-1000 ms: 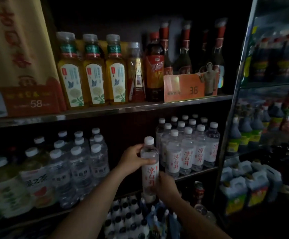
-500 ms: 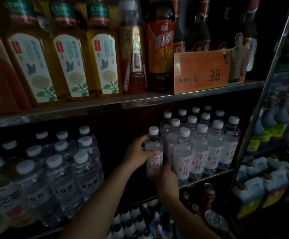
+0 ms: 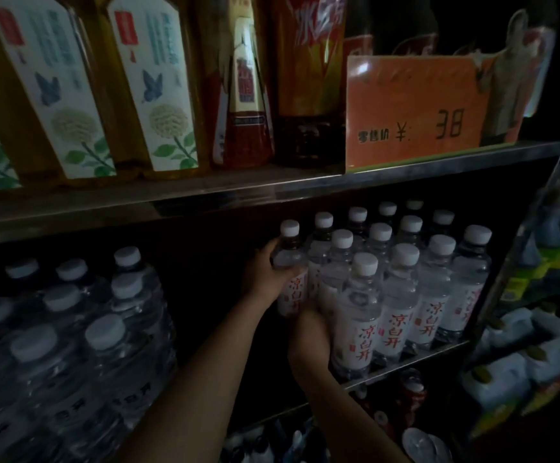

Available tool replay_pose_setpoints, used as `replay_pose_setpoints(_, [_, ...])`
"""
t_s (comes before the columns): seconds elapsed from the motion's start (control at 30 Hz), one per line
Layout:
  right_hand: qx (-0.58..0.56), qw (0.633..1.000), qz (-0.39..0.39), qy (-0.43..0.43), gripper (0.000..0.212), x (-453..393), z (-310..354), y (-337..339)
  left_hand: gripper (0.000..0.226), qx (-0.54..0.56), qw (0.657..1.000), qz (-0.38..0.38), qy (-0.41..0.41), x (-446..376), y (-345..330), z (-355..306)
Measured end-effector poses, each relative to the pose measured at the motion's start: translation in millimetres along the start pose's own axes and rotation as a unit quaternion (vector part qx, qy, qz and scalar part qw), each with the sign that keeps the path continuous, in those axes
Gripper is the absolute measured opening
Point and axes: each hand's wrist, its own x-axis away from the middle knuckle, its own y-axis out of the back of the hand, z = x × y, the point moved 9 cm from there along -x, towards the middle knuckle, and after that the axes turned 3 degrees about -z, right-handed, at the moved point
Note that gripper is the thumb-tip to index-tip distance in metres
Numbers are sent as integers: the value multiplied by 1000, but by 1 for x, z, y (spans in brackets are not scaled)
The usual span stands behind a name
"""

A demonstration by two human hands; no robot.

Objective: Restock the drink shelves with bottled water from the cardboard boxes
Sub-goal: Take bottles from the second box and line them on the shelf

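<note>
Both hands on one water bottle [image 3: 289, 262], upright, at the left edge of the block of matching bottles [image 3: 402, 282] on the middle shelf [image 3: 415, 359].

Left hand [image 3: 265, 277]: fingers curled round the bottle's shoulder, just under the white cap; thumb side faces the camera, fingertips wrap behind & can't be seen.

Right hand [image 3: 308, 335]: lower down, at the bottle's base by the label. Seen from the back only, so can't tell if its fingers grip, pinch or just steady the bottom.

Bottle looks to be going in just right of the left fingers, touching or nearly touching its neighbours. Whether its base sits on the shelf yet: hidden by the right hand.

Risks, as I judge them:
- Tight fit. Pushing it sideways w/ the left hand could knock the front-row bottles, which stand close to the shelf lip, & tip one off.
- Letting go before the base is flat = bottle leans left into the dark gap, nothing there to stop it.
- Right-hand knuckles sit against the front bottle; pulling out fast could drag it forward.
- Upper shelf edge [image 3: 272, 192] close above the caps, so little room to lift over.
- Poor light makes judging the gap harder.
</note>
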Motion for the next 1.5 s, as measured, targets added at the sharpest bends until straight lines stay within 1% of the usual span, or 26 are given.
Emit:
replay_pose_setpoints(0.03, [-64,998,-16,7,33,0,4,4,63,2,1000,-8,-2,-2,0,0])
replay_pose_setpoints(0.07, [-84,996,-35,9,36,0,5,8,63,2,1000,-11,-2,-2,-1,0])
replay_pose_setpoints(0.1, [-79,996,-35,2,36,-1,3,6,63,5,1000,-12,-5,-3,-2,0])
replay_pose_setpoints(0.17, [-43,999,-17,7,33,-3,4,5,62,5,1000,-14,-8,-4,-3,1])
replay_pose_setpoints(0.2, [-16,1000,1,-7,30,-5,-1,0,62,1,1000,-16,-9,-2,-3,1])
replay_pose_setpoints(0.27, [88,996,9,-15,28,-6,-2,1,61,-1,1000,-16,-3,1,-2,2])
replay_pose_setpoints(0.3, [112,993,23,-15,27,-2,-1,0,63,-5,1000,-11,3,3,-1,2])
replay_pose_setpoints(0.33, [105,993,51,-13,28,5,0,-2,67,-8,1000,6,13,5,-1,0])
replay_pose_setpoints(0.37, [70,994,80,-18,33,12,-1,-3,72,-2,999,31,24,7,-2,0])
replay_pose_setpoints(0.43, [-31,991,124,-33,46,31,-4,-1,83,8,995,82,64,21,0,-5])
replay_pose_setpoints(0.47, [-69,987,137,-38,50,40,-5,2,84,-3,991,99,85,29,2,-6])
replay_pose_setpoints(0.53, [-74,983,165,-35,48,54,-8,8,73,-36,985,120,115,50,11,-8])
replay_pose_setpoints(0.6, [-61,979,192,-29,46,68,-10,19,63,-66,982,121,127,67,23,-7])
replay_pose_setpoints(0.7, [-70,975,207,-35,49,85,-12,49,61,-95,981,114,125,92,41,-9])
replay_pose_setpoints(0.77, [-77,975,206,-39,48,95,-12,76,52,-98,983,111,108,109,50,-16])
replay_pose_setpoints(0.87, [-53,980,186,-43,49,111,-13,125,20,-106,985,118,67,136,56,-31])
replay_pose_setpoints(0.93, [-19,987,159,-33,53,123,-16,158,23,-123,983,133,36,154,53,-44])
replay_pose_setpoints(1.0, [25,991,132,-12,54,139,-18,190,40,-146,979,139,21,175,48,-56])
replay_pose_setpoints(1.07, [35,993,114,0,51,158,-21,220,49,-134,980,144,12,198,38,-70])
replay_pose_setpoints(1.13, [42,995,93,1,47,178,-26,250,53,-122,981,151,11,224,28,-81])
replay_pose_setpoints(1.27, [55,997,59,-20,50,218,-49,307,56,-111,978,178,7,274,0,-100])
replay_pose_setpoints(1.37, [70,997,37,-25,59,249,-69,350,46,-101,976,195,-8,317,-26,-117])
replay_pose_setpoints(1.43, [73,996,37,-33,63,270,-86,377,40,-107,970,216,-10,349,-45,-127])
replay_pose_setpoints(1.5, [73,996,42,-40,66,293,-106,403,51,-104,965,240,5,382,-65,-133])
